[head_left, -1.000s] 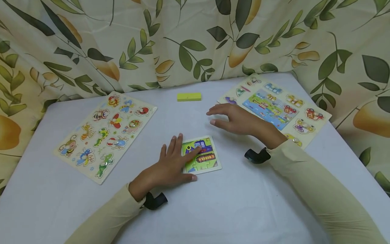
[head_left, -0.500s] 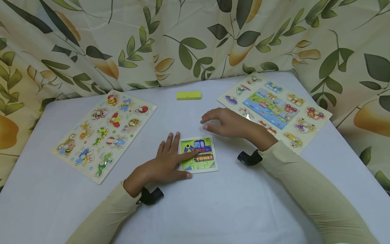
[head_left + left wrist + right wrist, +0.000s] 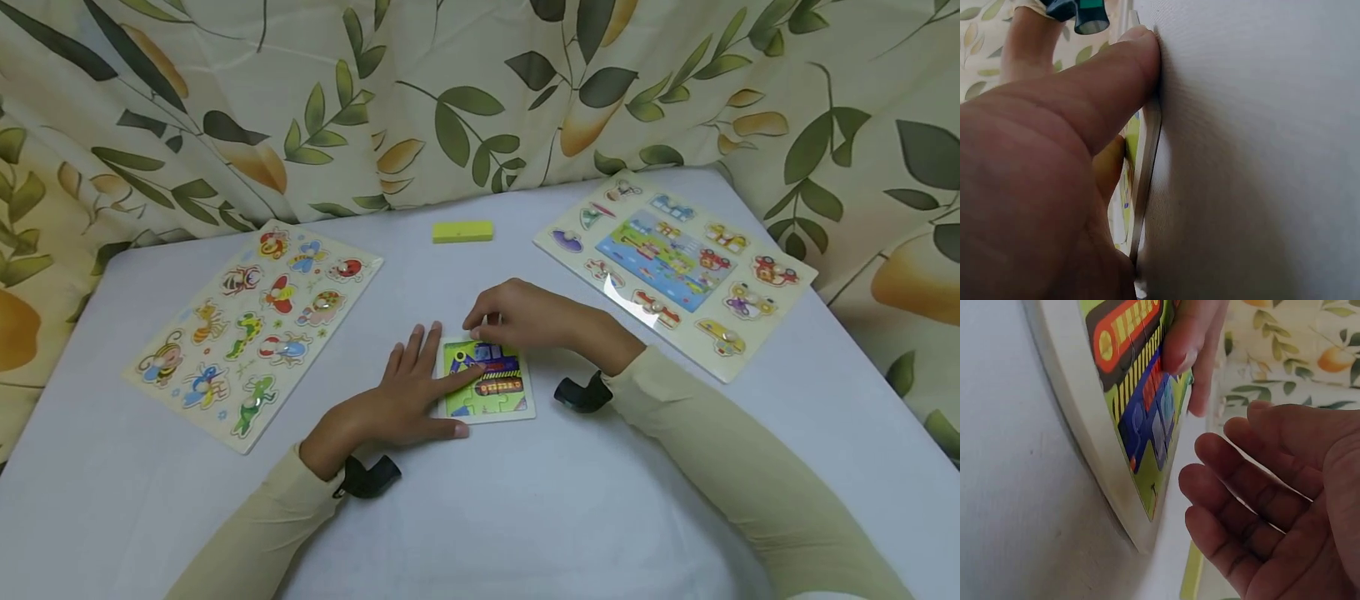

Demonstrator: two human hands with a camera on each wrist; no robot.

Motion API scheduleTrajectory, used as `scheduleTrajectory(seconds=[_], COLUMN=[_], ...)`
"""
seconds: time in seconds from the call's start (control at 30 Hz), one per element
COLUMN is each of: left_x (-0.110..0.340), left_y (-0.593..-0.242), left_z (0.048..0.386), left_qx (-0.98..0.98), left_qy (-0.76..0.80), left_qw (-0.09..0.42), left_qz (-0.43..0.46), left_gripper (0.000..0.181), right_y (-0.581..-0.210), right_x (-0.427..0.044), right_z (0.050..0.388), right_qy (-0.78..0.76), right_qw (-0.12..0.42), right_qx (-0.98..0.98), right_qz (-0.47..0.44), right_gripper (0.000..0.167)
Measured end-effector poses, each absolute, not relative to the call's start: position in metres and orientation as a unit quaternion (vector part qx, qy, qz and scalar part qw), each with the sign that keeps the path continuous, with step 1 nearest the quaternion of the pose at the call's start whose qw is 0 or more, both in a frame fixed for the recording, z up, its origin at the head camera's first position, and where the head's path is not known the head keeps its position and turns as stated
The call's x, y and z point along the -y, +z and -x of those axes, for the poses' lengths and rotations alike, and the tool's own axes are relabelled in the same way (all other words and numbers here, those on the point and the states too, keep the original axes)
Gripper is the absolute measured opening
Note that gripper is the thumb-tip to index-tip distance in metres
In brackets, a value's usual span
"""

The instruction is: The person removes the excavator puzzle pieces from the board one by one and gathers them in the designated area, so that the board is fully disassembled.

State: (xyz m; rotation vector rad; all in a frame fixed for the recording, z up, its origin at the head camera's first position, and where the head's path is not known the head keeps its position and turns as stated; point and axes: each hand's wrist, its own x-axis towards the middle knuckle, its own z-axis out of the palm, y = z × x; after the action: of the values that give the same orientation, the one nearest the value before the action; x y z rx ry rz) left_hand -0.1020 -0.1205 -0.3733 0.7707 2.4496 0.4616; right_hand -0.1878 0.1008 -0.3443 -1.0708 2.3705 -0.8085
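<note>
Beige sleeves (image 3: 720,450) are coming in from the near side, a black wrist piece (image 3: 583,393) sticking out under the right cuff, another (image 3: 371,477) at the left. A white table (image 3: 570,517) is spreading under everything. Farther off, two boards are lying at angles, both well apart from the work: the bug board (image 3: 258,304) on the left, the vehicle board (image 3: 660,262) on the right, glare showing on its near edge. A yellow block (image 3: 462,232) is sitting beyond the hands, between the boards. A leafy curtain (image 3: 465,133) is hanging behind the table.

The small puzzle (image 3: 498,404), showing a blue digger on green, is lying flat mid-table, between the hands. The left hand (image 3: 408,400) is spreading wide open at its left side, gripping nothing; the thumb is lying along the near edge, the index is reaching across the picture and covering part of it. The right hand (image 3: 525,312) is hovering at the far edge, blocking part of that edge in the head view; its fingers are bending loosely, holding nothing, and the right wrist view is showing a gap between them and the puzzle.
</note>
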Motion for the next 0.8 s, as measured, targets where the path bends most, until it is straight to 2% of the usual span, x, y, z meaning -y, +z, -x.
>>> scheduleTrajectory(seconds=[0.53,0.8], left_x=[0.121,0.119], left_y=[-0.375,-0.375], left_z=[0.099,0.099], left_qx=[-0.908,-0.909], left_qy=[0.172,0.177], left_qw=[0.262,0.262], left_qz=[-0.278,-0.271], left_gripper=[0.076,0.075], right_y=[-0.35,-0.352], right_x=[-0.077,-0.072], right_z=[0.187,0.19], right_qy=[-0.276,-0.257], right_qw=[0.242,0.237], right_qx=[-0.836,-0.84], right_qz=[0.408,0.416], right_gripper=[0.023,0.023])
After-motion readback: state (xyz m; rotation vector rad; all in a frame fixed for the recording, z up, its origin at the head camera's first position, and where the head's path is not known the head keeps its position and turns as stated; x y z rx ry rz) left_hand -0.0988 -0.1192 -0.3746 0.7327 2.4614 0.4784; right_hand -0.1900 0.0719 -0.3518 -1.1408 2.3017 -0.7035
